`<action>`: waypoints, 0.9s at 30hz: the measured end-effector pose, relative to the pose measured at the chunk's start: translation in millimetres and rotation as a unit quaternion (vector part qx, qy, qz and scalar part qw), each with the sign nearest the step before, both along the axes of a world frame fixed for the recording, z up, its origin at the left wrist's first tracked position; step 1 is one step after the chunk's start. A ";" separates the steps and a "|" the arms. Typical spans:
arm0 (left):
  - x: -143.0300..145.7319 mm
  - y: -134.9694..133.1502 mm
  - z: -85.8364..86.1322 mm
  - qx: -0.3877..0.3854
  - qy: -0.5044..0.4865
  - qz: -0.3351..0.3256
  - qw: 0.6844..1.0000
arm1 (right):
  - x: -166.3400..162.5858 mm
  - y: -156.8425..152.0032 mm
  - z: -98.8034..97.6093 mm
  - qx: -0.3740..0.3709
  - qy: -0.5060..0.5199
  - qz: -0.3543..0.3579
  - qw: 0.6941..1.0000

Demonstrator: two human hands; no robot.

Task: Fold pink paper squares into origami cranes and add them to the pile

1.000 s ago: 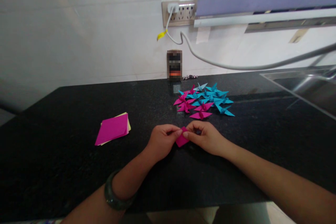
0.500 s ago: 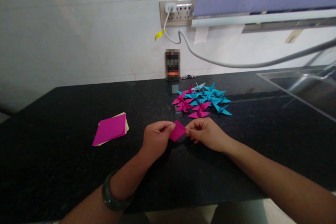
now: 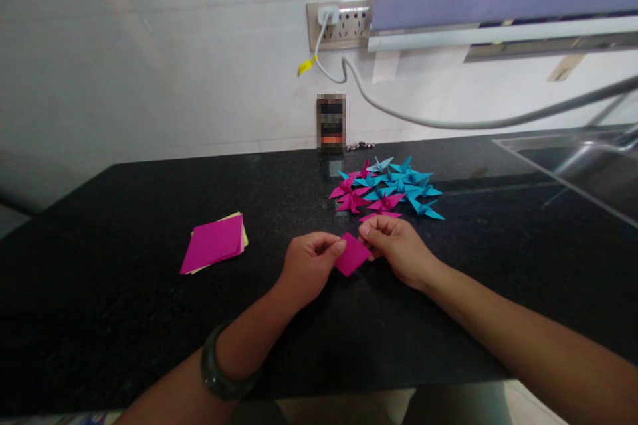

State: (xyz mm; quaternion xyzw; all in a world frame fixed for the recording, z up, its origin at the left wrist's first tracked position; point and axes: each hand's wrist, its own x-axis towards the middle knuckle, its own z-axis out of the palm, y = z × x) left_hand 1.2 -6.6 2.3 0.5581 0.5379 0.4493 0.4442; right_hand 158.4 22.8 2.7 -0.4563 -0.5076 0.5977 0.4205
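Between my hands is a small folded square of magenta origami paper [image 3: 351, 255], turned like a diamond just above the dark counter. My left hand [image 3: 312, 265] pinches its left corner between thumb and fingers. At its right side, my right hand [image 3: 396, 246] has thumb and fingertips closed on the edge; the fingers behind are partly hidden. Just beyond my right hand lies a group of folded paper cranes, magenta ones [image 3: 353, 201] to the left and blue ones [image 3: 426, 208] to the right, with a pale blue crane [image 3: 381, 165] at the back. My right hand partly covers the nearest magenta crane.
A stack of magenta and yellow paper sheets [image 3: 213, 244] lies left on the black counter [image 3: 124, 319]. A phone-like object [image 3: 331, 123], blurred out, leans on the wall. A grey cable [image 3: 423, 121] runs from the socket [image 3: 349, 23]. A sink [image 3: 573, 159] is at the right.
The folded magenta paper and my left hand have shifted slightly right. My right hand's fingertips have moved up along the paper's right side. The view has shifted a little.
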 end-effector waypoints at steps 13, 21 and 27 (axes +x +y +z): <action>-0.2 0.4 -1.9 0.000 -0.016 0.004 1.000 | 3.2 -1.0 -1.1 -0.004 -0.025 0.024 0.999; 1.5 -2.3 -1.6 -0.052 0.000 -0.090 0.995 | 2.1 -5.3 5.3 0.041 -0.057 0.107 0.992; -1.5 -2.4 -0.6 -0.007 0.029 -0.056 0.998 | 1.8 -4.4 2.5 0.030 -0.066 0.092 0.993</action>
